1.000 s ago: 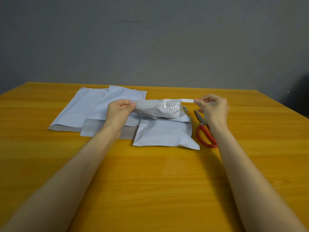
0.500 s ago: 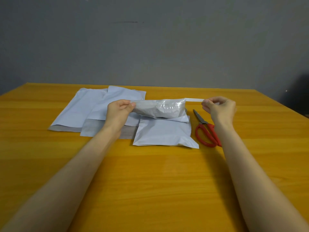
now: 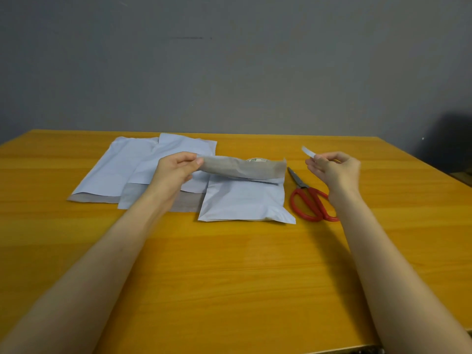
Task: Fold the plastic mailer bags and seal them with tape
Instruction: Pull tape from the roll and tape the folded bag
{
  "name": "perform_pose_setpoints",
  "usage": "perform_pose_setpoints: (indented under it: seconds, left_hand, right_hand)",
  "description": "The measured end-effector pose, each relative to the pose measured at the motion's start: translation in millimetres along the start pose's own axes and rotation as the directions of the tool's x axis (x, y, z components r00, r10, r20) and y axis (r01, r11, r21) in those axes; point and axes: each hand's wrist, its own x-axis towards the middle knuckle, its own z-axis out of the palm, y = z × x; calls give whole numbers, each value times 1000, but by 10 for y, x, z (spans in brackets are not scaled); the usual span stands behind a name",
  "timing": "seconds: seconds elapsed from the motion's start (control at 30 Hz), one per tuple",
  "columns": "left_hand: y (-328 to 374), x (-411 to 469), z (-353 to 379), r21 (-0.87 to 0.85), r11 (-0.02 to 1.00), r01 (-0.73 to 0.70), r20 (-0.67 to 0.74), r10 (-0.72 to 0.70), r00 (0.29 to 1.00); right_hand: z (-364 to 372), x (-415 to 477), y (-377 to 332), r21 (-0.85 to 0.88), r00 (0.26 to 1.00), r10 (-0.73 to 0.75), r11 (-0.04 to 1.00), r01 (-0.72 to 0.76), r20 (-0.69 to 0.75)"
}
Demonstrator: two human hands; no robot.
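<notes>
Head view: smooth, flat white mailers [image 3: 120, 169] lie left on the wooden worktop [image 3: 229, 264]. Left hand [image 3: 176, 169] grip pinches the matte grey flap [image 3: 245, 168] of the filled mailer [image 3: 242, 200]. Red-handled scissors [image 3: 310, 200] lie just beside. Right hand [image 3: 334, 169] grip pinches a thin white strip [image 3: 307, 151], now peeled free of the flap.

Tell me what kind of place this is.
Probably a small packing desk, maybe staged for recording: white mailer bags spread on a wooden table by a bare grey wall, red scissors beside them. Left hand holds a bag flap; right hand pinches a strip.
</notes>
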Motion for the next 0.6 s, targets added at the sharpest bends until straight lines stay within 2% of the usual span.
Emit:
perform_pose_setpoints:
  seconds: [0.17, 0.43, 0.6]
  left_hand:
    - [37, -94, -14, 8, 999, 35, 91, -36, 995]
    - [170, -185, 97, 42, 999, 16, 92, -19, 996]
    - [150, -94, 48, 51, 997, 51, 64, -55, 996]
  right_hand:
    - [-6, -76, -65, 14, 999, 4, 1000, -5, 48]
    - [37, -186, -91, 30, 993, -14, 999, 11, 114]
    - [57, -193, -63, -43, 986, -65, 996, 72, 154]
